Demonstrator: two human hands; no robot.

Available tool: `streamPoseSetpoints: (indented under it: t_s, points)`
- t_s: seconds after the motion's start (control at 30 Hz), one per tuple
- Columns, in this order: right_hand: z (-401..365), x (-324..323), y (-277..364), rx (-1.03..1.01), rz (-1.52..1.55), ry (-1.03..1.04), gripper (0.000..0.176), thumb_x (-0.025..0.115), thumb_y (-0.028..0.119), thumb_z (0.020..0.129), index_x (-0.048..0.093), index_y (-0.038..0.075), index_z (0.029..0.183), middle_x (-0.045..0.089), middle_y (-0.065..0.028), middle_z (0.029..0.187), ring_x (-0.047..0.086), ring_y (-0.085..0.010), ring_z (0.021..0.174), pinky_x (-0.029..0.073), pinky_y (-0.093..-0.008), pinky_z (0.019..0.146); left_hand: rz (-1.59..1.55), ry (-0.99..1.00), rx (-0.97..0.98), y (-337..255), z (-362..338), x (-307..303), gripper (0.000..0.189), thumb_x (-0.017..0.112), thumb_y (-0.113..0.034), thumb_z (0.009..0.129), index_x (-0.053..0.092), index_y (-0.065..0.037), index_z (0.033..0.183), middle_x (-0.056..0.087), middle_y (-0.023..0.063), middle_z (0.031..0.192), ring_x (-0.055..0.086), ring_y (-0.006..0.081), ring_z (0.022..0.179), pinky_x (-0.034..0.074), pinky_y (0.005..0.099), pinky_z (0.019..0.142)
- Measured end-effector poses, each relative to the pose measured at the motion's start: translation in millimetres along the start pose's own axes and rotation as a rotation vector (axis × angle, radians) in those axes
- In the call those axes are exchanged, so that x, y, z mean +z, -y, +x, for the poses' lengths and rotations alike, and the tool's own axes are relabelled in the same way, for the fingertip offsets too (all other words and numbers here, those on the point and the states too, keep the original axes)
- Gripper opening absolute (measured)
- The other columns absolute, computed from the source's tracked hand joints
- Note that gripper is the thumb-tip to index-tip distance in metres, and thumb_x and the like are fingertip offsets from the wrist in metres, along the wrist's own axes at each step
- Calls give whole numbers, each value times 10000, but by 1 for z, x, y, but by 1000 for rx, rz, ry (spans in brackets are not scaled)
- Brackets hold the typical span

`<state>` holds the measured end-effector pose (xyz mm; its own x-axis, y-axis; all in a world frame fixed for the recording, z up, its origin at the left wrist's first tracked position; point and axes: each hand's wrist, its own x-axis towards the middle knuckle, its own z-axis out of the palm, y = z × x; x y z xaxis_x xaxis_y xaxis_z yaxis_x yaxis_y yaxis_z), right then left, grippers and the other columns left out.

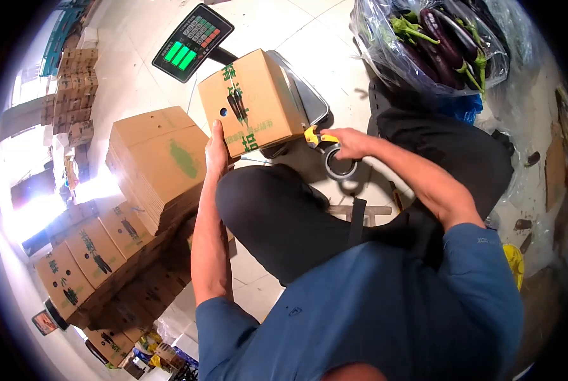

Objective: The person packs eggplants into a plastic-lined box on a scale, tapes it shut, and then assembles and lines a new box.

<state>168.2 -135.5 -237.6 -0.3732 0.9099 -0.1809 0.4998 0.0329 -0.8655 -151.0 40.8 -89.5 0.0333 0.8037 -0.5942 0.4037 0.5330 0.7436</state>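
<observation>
A closed cardboard box [258,95] with green print stands on the metal plate of a scale [309,92]. Against the box's near left side rests my left hand [217,149], its thumb pointing up along the cardboard. The fingers of that hand are mostly hidden. My right hand [352,143] is closed on a yellow tape dispenser [314,136], whose tape roll [340,163] hangs below the fingers. The dispenser's head is beside the box's lower right corner. Behind the box, the scale display [194,43] shows green lit panels.
A stack of flattened cartons [160,159] stands left of the box. Closed boxes [93,254] line the lower left. At the upper right, a clear plastic bag [436,44] holds several eggplants. My bent legs are below the box and to its right.
</observation>
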Motion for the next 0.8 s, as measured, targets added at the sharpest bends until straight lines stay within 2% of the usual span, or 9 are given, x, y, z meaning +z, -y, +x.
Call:
streamPoseSetpoints:
  t_s: [0.1, 0.13, 0.23, 0.33, 0.47, 0.53, 0.6, 0.63, 0.8]
  points:
    - [-10, 30, 30, 202, 80, -179, 812, 705, 140, 712, 426, -7, 1460, 625, -274, 1235, 624, -385, 1121, 489, -385, 995, 72, -85, -82, -4, -6, 3, 806, 437, -689, 955, 590, 31, 1285, 667, 182, 1101, 680, 260, 949, 577, 384, 706]
    - [-12, 36, 41, 278, 140, -219, 797, 690, 133, 724, 424, -12, 1461, 605, -283, 1264, 611, -382, 1159, 475, -384, 1020, 75, -69, -36, -5, -13, 5, 805, 426, -677, 966, 575, 37, 1307, 652, 188, 1157, 658, 263, 1004, 542, 378, 783]
    - [-10, 43, 61, 408, 258, -430, 801, 701, 136, 721, 426, -31, 1454, 617, -308, 1224, 631, -374, 1150, 489, -400, 996, 93, -14, 100, 1, -40, 19, 801, 392, -641, 999, 532, 53, 1374, 606, 207, 1327, 592, 273, 1171, 439, 359, 1016]
    - [20, 24, 55, 497, 325, -577, 794, 707, 117, 712, 440, -38, 1444, 675, -294, 1095, 686, -373, 1022, 528, -405, 904, -190, 4, 129, 8, -58, 51, 738, 393, -589, 1026, 552, 53, 1354, 625, 188, 1301, 587, 253, 1168, 453, 365, 995]
    - [33, 17, 62, 575, 346, -520, 818, 695, 112, 723, 400, -44, 1470, 688, -281, 1069, 702, -351, 976, 549, -398, 868, -42, 43, 126, 4, -55, 54, 719, 388, -578, 1035, 562, 46, 1349, 638, 183, 1275, 608, 240, 1127, 465, 351, 982]
    - [31, 36, 64, 428, 169, -546, 815, 697, 137, 730, 397, -58, 1462, 612, -306, 1244, 623, -402, 1149, 497, -434, 999, -108, 48, 148, 1, -56, 58, 727, 384, -580, 1035, 561, 52, 1347, 645, 182, 1265, 613, 244, 1120, 467, 349, 976]
    - [25, 47, 67, 420, 194, -337, 791, 707, 159, 723, 426, -75, 1424, 578, -322, 1283, 575, -420, 1212, 464, -447, 1041, -144, 48, 149, 5, -58, 59, 732, 381, -581, 1034, 560, 58, 1344, 653, 181, 1253, 614, 253, 1122, 465, 353, 976]
    - [28, 59, 61, 338, 119, -433, 698, 718, 172, 714, 510, -51, 1343, 624, -306, 1203, 619, -420, 1132, 502, -445, 986, -154, 43, 148, 7, -57, 59, 734, 379, -580, 1035, 560, 60, 1343, 657, 181, 1245, 614, 260, 1127, 462, 359, 981]
    - [42, -32, 39, 288, -47, 90, 563, 773, 164, 664, 620, -2, 1180, 706, -232, 1038, 688, -359, 972, 549, -442, 860, 1, 7, 171, 34, -23, 49, 752, 365, -584, 1034, 542, 73, 1355, 627, 217, 1295, 572, 312, 1212, 414, 380, 1039]
